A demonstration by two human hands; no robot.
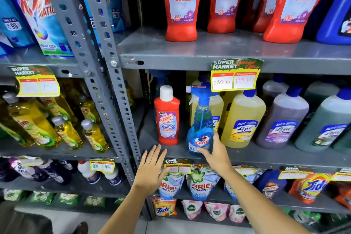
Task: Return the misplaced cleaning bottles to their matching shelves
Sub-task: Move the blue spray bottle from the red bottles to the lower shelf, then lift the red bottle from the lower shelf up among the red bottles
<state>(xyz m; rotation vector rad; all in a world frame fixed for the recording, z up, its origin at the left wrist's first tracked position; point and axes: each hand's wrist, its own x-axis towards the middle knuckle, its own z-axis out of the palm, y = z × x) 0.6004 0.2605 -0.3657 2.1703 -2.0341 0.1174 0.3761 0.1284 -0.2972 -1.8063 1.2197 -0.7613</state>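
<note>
A small red Harpic bottle (167, 118) with a white cap stands on the middle shelf (266, 155), left of a blue Colin spray bottle (200, 125). My right hand (216, 155) is wrapped around the spray bottle's base. My left hand (152, 169) hovers open, fingers spread, just below and in front of the small Harpic bottle, touching nothing. Large red Harpic bottles (181, 4) line the upper shelf (209, 51). Yellow, purple and green Lizol bottles (243, 119) fill the middle shelf to the right.
A grey perforated upright (106, 74) divides the racks. Yellow Vim bottles (62, 129) lie on the left shelf. Ariel pouches (201, 182) and Tide packs (311, 186) sit below. A price tag (235, 76) hangs from the upper shelf edge.
</note>
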